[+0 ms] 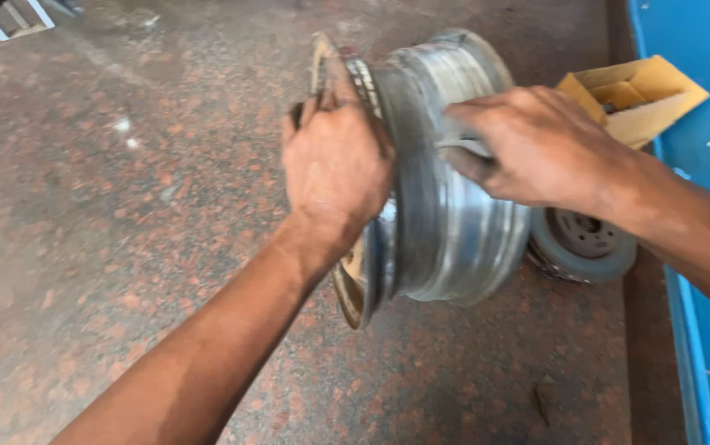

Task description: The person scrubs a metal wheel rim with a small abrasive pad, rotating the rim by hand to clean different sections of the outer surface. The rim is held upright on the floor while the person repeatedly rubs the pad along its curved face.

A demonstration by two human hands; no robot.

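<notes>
While upright on the floor (108, 247), steel wheel rim (446, 189) gripped: left hand (334, 161) clasping outer lip, right hand (536, 148) pressing a small, blurred object, possibly abrasive. Could roll toward brake disc (581, 243) at four o'clock.

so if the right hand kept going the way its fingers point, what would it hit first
The right hand already rests on the barrel of the metal wheel rim, fingers aimed left across it. Going on, it would likely meet the left hand at the rim's edge, though depth is unclear.

head view | looks steeply down | close over hands | single view
</notes>
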